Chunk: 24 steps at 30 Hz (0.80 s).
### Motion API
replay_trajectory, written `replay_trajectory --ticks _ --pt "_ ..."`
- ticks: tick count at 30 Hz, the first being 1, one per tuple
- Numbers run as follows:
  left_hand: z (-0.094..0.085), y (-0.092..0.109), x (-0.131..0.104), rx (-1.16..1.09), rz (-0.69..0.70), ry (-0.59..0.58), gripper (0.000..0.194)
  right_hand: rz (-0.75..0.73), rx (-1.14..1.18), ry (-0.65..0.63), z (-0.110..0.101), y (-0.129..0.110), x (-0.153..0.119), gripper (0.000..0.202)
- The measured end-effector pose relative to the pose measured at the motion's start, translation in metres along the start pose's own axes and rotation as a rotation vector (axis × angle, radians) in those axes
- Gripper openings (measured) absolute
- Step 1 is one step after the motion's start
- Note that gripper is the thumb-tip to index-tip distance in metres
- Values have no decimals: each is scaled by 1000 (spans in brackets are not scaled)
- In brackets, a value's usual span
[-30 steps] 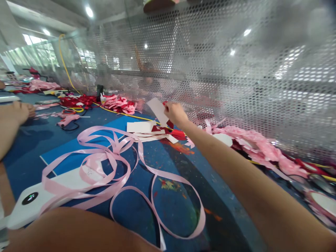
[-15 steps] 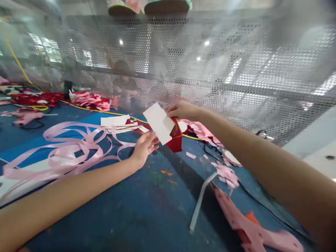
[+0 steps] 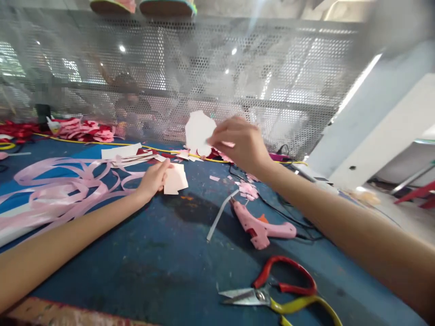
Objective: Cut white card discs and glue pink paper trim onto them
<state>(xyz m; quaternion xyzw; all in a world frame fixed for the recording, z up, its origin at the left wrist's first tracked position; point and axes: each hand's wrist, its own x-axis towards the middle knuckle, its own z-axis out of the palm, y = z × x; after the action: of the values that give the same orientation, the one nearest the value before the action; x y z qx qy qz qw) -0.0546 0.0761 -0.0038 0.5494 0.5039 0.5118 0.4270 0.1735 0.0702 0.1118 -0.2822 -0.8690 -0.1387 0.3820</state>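
My left hand [image 3: 152,179] is closed at the thumb side on small pale paper cards [image 3: 176,179], held low over the blue table. Raised to the right, my right hand [image 3: 241,140] is blurred, its fingertips pinched at the edge of a white paper piece [image 3: 199,129] with an uneven outline. Under that piece lie pink and white scraps, partly hidden by the hand. Left of my left hand rest a stack of white paper strips [image 3: 120,152] and loose loops of pink ribbon [image 3: 68,192].
A pink glue gun [image 3: 260,226] lies at the right with its cord trailing back. Scissors [image 3: 251,296] with red and yellow handles rest open at the front. A clear glue stick [image 3: 220,215] is near the nozzle. A perforated metal panel [image 3: 176,81] stands behind.
The view has swung right and down, bringing the scissors into sight. The white card and red piece between my hands have come apart; my left hand now holds pale cards, my right a white piece.
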Motion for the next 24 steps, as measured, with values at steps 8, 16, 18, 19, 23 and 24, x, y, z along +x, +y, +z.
replay_trajectory --ticks 8,16,18,19,23,24 --pt "33 24 -65 -484 -218 -446 30 -244 73 -384 -18 -73 -88 24" --pt "14 3 -37 -602 -169 78 16 435 12 -730 -72 -35 -154 54" --pt "15 -1 -35 -600 -162 101 15 444 -31 -761 -71 -36 -169 59" --pt "16 -2 -35 -586 -154 93 16 448 -66 -753 -68 -38 -174 59" --pt "21 -2 -41 -533 -106 72 22 449 -111 -650 -59 -36 -183 58" --pt "22 -2 -42 -538 -93 79 23 453 -99 -596 -59 -32 -182 53"
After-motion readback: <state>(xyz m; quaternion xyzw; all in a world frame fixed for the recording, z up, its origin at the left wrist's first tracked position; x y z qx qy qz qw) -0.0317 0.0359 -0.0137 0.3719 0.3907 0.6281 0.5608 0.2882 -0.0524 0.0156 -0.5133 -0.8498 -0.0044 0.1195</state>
